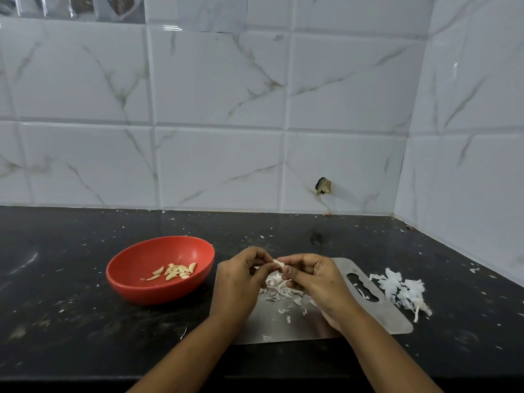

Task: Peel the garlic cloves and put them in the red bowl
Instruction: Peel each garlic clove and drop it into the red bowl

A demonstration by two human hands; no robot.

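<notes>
Left hand (241, 276) and right hand (314, 279), fingertips of both pinched on one garlic clove (278, 263), raised above the steel board (391, 316). Red bowl (127, 256) at nine o'clock from the hands, well apart from the clove, with a small heap of peeled cloves (177, 271) inside. Loose skins (279, 287) at six o'clock, on the board right under the grip; a bigger papery heap (402, 290) at three o'clock, beside the board's right edge.

Probably mid-peel. Steady the clove with the left pinch, catch the torn edge of skin with the right thumbnail, and strip lengthwise rather than across. Work over the board to gather scraps. Check for clinging film before reaching to nine o'clock; drop the clove in bare, no skins along.
</notes>
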